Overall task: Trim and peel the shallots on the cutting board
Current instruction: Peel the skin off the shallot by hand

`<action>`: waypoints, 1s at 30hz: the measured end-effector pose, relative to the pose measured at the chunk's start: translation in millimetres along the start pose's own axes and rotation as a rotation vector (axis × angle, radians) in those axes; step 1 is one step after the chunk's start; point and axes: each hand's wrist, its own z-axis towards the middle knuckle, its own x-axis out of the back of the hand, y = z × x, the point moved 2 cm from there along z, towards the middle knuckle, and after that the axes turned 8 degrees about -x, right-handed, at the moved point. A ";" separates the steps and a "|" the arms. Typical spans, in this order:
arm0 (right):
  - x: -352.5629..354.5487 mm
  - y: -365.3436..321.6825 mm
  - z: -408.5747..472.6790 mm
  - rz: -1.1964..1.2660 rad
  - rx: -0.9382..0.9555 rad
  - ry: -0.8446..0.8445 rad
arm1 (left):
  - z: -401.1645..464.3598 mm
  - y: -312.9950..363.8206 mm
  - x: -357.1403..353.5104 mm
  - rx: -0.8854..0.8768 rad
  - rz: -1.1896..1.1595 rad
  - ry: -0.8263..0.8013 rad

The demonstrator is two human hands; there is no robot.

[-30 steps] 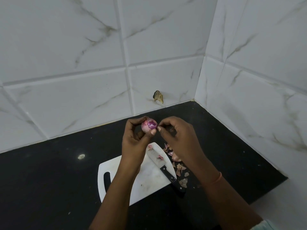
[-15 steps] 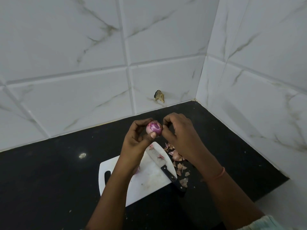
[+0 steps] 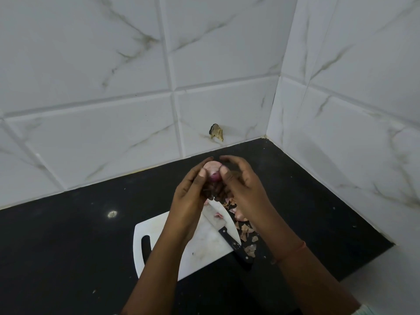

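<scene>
Both hands have closed in around the shallot [image 3: 212, 171] now, the right hand [image 3: 244, 189] no longer picking at its side. The left hand [image 3: 189, 196] has rolled it, pale skin up.

A cutting board [image 3: 204, 248] lies on the counter [image 3: 68, 246] in front of the tiled wall [image 3: 113, 87]. A knife [image 3: 227, 233] rests across the board's right edge, with peelings [image 3: 246, 233] just right of it. Both hands, left hand [image 3: 188, 196] and right hand [image 3: 245, 189], hold a shallot [image 3: 212, 170] between them above the board's far end.

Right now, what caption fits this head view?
Both hands peel a shallot above the cutting board and knife.
</scene>
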 end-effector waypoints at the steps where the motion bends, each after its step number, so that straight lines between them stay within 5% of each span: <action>1: 0.4 0.3 0.2 0.028 -0.013 0.017 | 0.0 0.0 0.3 0.009 -0.005 -0.030; 6: 1.0 0.3 1.5 0.052 -0.028 -0.002 | -1.3 -0.5 -2.0 -0.032 0.014 -0.009; 13: 10.2 -6.4 0.6 -0.277 0.335 0.124 | 1.1 -0.2 -2.1 -0.003 -0.008 0.097; 30: 11.6 -3.1 1.5 -0.236 0.369 0.233 | -0.9 5.7 -1.6 -0.088 0.127 0.160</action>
